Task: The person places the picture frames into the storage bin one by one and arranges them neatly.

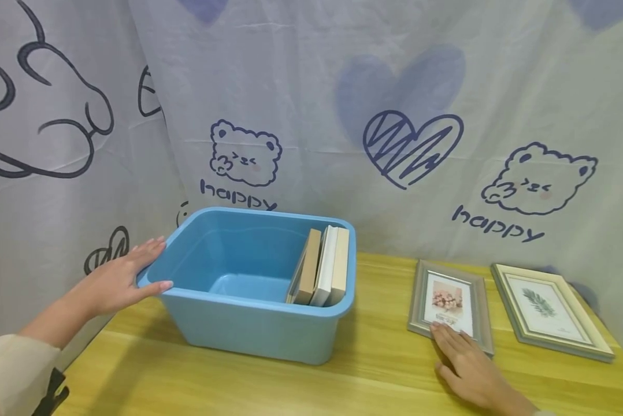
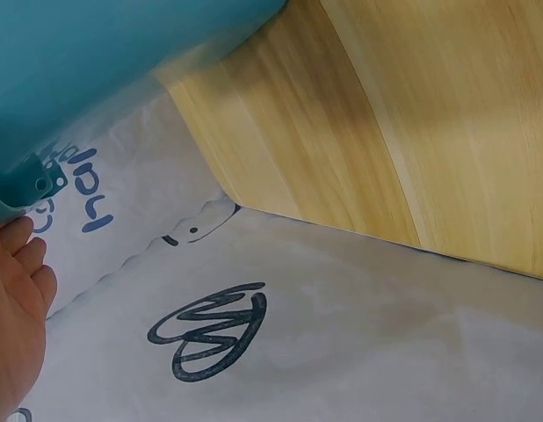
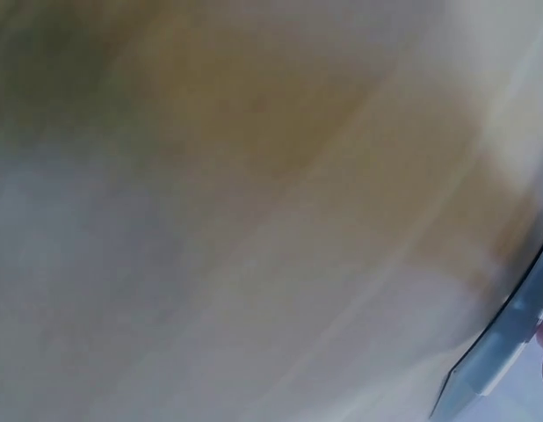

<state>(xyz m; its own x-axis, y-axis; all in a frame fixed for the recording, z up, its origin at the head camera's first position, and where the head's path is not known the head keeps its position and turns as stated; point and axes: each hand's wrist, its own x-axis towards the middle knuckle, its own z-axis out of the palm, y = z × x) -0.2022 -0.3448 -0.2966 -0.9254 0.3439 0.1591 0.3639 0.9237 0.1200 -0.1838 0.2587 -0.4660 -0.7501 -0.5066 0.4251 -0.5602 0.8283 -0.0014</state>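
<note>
My left hand (image 1: 116, 283) grips the left rim of a blue plastic tub (image 1: 249, 332), its thumb over the front left corner. In the left wrist view, curled fingers (image 2: 25, 255) lie against the tub's rim. Several flat pieces (image 1: 322, 266) with brown, white and cream edges stand on edge at the tub's right end; they look like picture frames, their faces mostly hidden. My right hand (image 1: 467, 367) rests, fingers extended, on the lower part of a grey picture frame (image 1: 478, 300) with a pink flower print. The right wrist view is blurred, with a frame edge (image 3: 500, 338) at its right.
A cream picture frame (image 1: 561, 312) with a green leaf print lies to the right of the grey one. All stand or lie on a yellow wood-grain table (image 1: 384, 370). A white cloth (image 1: 311, 86) with hearts and bears hangs behind and at the left.
</note>
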